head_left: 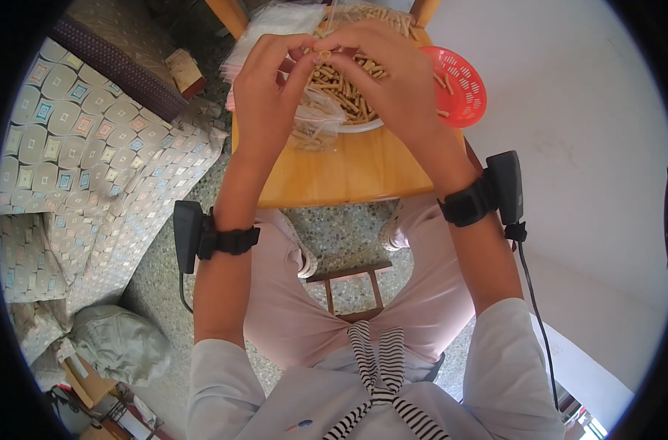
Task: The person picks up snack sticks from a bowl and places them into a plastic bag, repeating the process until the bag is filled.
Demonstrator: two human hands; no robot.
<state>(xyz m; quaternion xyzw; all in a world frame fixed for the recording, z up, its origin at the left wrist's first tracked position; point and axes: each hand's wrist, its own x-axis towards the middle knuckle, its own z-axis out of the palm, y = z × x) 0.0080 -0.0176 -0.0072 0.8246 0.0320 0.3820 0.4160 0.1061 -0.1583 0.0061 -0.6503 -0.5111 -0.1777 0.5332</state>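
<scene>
My left hand and my right hand meet over the back of a wooden chair seat, fingertips pinched together. Between the thumb tips shows a small tan stick piece, seen nearly end-on; the fingers partly cover it. Beneath the hands, a white-rimmed bowl is heaped with short tan sticks. A clear plastic bag with some sticks in it lies against the bowl's front left, close below my left hand.
A red perforated basket with a few sticks is at the right of the seat. Flat clear bags lie at the back left, and another filled bag is behind the bowl. A patterned cloth-covered piece of furniture stands left; a white wall rises right.
</scene>
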